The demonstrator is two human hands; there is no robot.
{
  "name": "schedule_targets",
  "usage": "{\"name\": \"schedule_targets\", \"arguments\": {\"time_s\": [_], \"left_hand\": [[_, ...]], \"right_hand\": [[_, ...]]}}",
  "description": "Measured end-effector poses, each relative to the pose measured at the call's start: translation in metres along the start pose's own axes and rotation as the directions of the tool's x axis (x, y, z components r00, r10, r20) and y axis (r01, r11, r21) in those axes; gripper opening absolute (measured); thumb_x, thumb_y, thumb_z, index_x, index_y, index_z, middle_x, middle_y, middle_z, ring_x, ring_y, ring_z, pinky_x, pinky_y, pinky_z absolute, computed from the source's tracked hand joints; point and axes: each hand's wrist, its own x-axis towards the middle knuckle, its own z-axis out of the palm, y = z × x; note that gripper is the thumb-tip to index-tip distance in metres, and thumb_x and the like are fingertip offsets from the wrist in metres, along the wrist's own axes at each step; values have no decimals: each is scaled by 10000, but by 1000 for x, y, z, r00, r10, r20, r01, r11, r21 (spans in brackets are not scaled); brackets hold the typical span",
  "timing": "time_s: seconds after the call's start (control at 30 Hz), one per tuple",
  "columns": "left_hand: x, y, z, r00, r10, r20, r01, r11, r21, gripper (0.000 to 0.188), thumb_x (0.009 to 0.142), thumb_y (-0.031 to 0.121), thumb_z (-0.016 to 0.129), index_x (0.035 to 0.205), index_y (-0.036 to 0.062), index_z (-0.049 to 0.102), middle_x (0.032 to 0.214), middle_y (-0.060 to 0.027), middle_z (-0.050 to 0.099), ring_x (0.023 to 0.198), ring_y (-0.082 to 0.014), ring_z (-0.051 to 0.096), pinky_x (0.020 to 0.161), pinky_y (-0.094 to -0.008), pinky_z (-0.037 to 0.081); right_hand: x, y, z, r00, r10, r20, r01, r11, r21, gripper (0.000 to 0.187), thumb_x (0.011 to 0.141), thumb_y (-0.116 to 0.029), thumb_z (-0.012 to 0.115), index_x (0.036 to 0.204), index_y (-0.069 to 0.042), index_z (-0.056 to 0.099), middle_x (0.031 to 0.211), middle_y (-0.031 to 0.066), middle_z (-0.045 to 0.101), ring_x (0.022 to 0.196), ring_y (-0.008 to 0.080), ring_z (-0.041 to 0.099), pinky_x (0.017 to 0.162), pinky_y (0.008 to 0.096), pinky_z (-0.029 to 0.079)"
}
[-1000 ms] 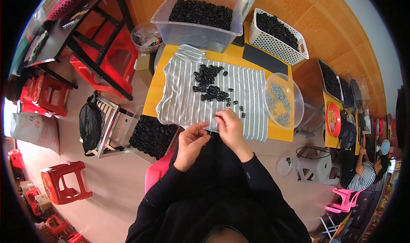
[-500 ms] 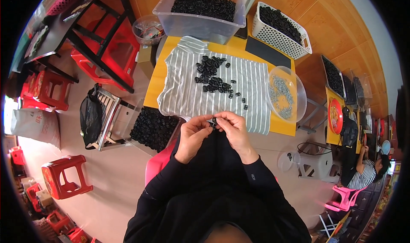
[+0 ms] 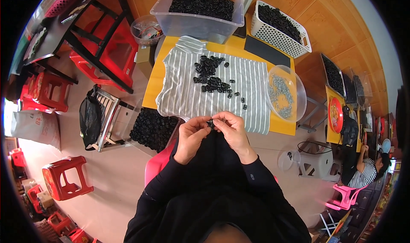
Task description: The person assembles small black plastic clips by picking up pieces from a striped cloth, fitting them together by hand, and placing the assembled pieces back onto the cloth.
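Note:
Between the fingertips of both hands is a small black plastic part (image 3: 210,124), mostly covered by the fingers. My left hand (image 3: 191,139) pinches it from one side, my right hand (image 3: 233,134) from the other, just off the table's near edge. Beyond them a grey-and-white striped shirt (image 3: 179,81) lies spread on the yellow table (image 3: 150,97). A heap of similar black parts (image 3: 210,68) rests on the shirt, with several scattered singly to its right. At the table's right side, a clear round tub (image 3: 301,96) holds small silvery metal pieces (image 3: 279,93), too small to name.
A clear bin (image 3: 192,27) and a white perforated basket (image 3: 273,34), both with black parts, stand at the back. More black parts (image 3: 153,129) fill a container low on the left. A red stool (image 3: 66,177) is on the floor. A seated person (image 3: 363,172) is far right.
The fingers of both hands have shifted slightly around the small black part, which is now drawn closer between the fingertips. The heap on the shirt looks the same.

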Motion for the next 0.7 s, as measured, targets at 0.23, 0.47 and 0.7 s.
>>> {"name": "schedule_targets", "arguments": {"time_s": [0.23, 0.47, 0.7], "left_hand": [[0, -1, 3, 1000, 15, -17, -15, 1000, -15, 245, 784, -54, 611, 1028, -41, 626, 799, -17, 608, 689, -66, 555, 606, -179, 436], [-2, -2, 4, 998, 50, -36, -50, 999, -7, 248, 794, -50, 614, 1041, -42, 626, 808, -16, 602, 701, -64, 552, 621, -183, 447], [-1, -4, 3, 996, 93, 0, -93, 993, -73, 261, 797, -62, 622, 1058, -44, 624, 850, -43, 627, 713, -83, 565, 644, -203, 466]], "right_hand": [[0, 1, 1, 999, -34, 2, 34, 999, -32, 59, 863, -47, 608, 892, -2, 632, 700, -19, 587, 613, 26, 506, 541, 175, 405], [-1, 0, 0, 999, -46, 26, 46, 998, -34, 79, 862, -38, 610, 926, 1, 635, 731, -9, 602, 638, 28, 525, 546, 173, 412], [-8, -7, -4, 956, -264, 131, 286, 938, -195, 289, 780, 81, 621, 1057, 0, 615, 866, 42, 569, 701, 98, 557, 610, 211, 450]]}}
